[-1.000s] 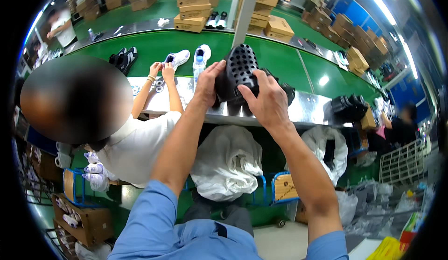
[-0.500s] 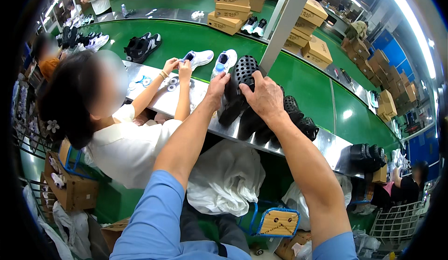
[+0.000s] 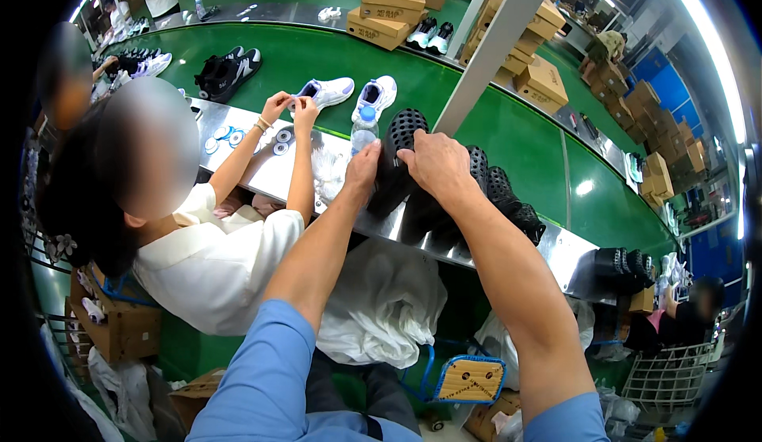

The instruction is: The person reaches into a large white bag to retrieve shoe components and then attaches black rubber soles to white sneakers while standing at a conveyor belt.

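A black clog (image 3: pixel 403 130) with round holes over its upper stands on the metal ledge. My left hand (image 3: pixel 363 168) is closed along its left side, fingers partly hidden. My right hand (image 3: pixel 436 162) grips its right side, thumb over the front of the upper and fingers behind. Just right of that hand, more black perforated clogs (image 3: pixel 498 186) stand in a row, partly covered by my forearm. A clear water bottle (image 3: pixel 364 131) with a blue cap stands close beside my left hand.
At left, a co-worker in a white top (image 3: pixel 214 263) handles a white and lavender sneaker (image 3: pixel 327 90); its mate (image 3: pixel 376 93) sits on the green belt (image 3: pixel 524 132). A grey post (image 3: pixel 500 45) rises beyond my right hand. Shoe boxes (image 3: pixel 389 9) are stacked behind. Below is a stool (image 3: pixel 470 379).
Both hands and the clog have shifted slightly left and down in the picture, as has much of the scene. The bottle shows more fully now. My grip looks the same.
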Demonstrator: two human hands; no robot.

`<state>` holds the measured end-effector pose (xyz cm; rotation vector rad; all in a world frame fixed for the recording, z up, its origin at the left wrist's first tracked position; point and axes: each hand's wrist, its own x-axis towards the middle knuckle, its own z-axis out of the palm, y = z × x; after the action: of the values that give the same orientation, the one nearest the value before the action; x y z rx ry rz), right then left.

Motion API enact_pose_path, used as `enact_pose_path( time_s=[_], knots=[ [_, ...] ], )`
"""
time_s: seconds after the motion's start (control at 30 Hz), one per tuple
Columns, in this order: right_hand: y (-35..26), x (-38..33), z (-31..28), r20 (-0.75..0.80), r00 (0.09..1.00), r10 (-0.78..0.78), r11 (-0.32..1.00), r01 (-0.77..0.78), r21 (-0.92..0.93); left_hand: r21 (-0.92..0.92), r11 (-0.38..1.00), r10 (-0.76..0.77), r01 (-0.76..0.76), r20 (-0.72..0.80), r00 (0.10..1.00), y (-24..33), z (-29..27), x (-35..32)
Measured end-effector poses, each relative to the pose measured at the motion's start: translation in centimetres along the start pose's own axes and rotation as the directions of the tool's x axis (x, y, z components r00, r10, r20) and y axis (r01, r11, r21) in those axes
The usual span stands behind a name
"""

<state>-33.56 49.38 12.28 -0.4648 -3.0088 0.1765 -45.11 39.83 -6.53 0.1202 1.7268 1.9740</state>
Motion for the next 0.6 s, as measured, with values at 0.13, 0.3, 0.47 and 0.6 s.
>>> enact_pose_path(
  time_s=[0.13, 0.3, 0.47, 0.6],
  knots=[
    [-0.8, 0.1, 0.0, 0.031, 0.999, 0.01, 1.0, -0.009, -0.03, 0.03, 0.998, -0.043, 0.048, -0.145, 0.988, -3.3, -1.4, 0.1],
    [-0.8, -1.0, 0.7, -0.038, 0.993, 0.11, 0.993, -0.108, 0.04, -0.238, 0.969, -0.079, 0.069, -0.033, 0.996, -5.4, -1.1, -1.3],
    [-0.5, -2.7, 2.1, 0.004, 1.0, 0.027, 0.997, -0.026, -0.072, -0.168, 0.982, 0.085, -0.084, -0.002, 0.996, -6.7, -1.7, -1.5],
    [-1.1, -3.5, -0.9, -0.082, 0.992, 0.097, 0.993, -0.102, -0.053, 0.075, 0.975, 0.224, -0.211, -0.267, 0.937, -6.8, -0.7, -1.6]
  ],
)
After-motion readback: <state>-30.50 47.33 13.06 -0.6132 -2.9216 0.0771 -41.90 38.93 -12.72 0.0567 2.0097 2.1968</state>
